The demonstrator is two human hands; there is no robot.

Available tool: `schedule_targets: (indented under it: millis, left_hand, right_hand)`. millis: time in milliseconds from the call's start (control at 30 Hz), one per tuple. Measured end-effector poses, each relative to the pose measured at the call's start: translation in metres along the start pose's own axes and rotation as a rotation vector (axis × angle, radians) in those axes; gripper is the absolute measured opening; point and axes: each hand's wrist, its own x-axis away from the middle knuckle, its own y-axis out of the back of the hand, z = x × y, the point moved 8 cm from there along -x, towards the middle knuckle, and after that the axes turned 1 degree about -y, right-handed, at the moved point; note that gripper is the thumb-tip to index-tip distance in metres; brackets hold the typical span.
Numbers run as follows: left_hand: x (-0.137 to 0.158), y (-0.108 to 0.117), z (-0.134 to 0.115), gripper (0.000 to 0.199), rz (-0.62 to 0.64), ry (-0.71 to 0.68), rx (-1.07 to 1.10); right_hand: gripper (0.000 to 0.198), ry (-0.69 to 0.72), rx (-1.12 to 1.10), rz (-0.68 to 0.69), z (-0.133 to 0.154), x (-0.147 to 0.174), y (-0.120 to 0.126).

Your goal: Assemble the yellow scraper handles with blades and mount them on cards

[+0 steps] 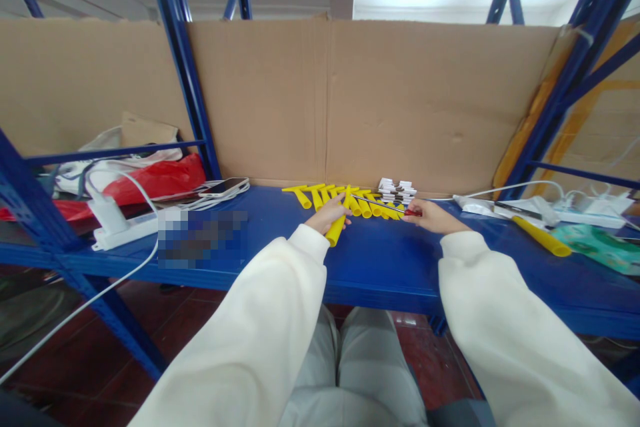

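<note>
My left hand (326,215) is closed around a yellow tapered plastic tube (336,233), wide end towards me. In my right hand (436,217) is a screwdriver (377,203) with a red handle and a thin metal shaft. The shaft points left, and its tip is at the upper part of the held tube; whether it touches cannot be made out. Behind my hands, several similar yellow pieces (303,197) lie in a row on the blue shelf (380,267). Small white pieces with dark parts (397,188) are stacked at the row's right end.
Cardboard (400,100) stands behind the shelf between blue uprights (187,73). On the left are a phone (224,187), a white power strip (131,230) and a red bag (167,177). Another yellow tube (543,237) and a green packet (600,247) lie to the right.
</note>
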Motion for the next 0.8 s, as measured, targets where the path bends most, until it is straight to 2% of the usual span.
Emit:
schedule_targets:
  millis: [167,433,633,800]
  left_hand:
    - [0.0,0.0,-0.001,0.086,0.002,-0.013,0.012]
    - [0.001,0.0,-0.009,0.067,-0.02,-0.079,-0.045]
    - [0.0,-0.002,-0.013,0.065,0.0,-0.129,-0.062]
    - [-0.003,0.002,-0.013,0.064,-0.052,-0.175,-0.103]
  right_hand:
    - [0.039,-0.011,0.053,-0.019,-0.001,0.0,0.002]
    - [0.025,-0.068,0.154,-0.072,-0.014,-0.001,0.007]
    - [0.019,-0.133,0.199,-0.088,-0.019,0.0,0.01]
    - [0.017,-0.148,0.199,-0.091,-0.024,-0.002,0.011]
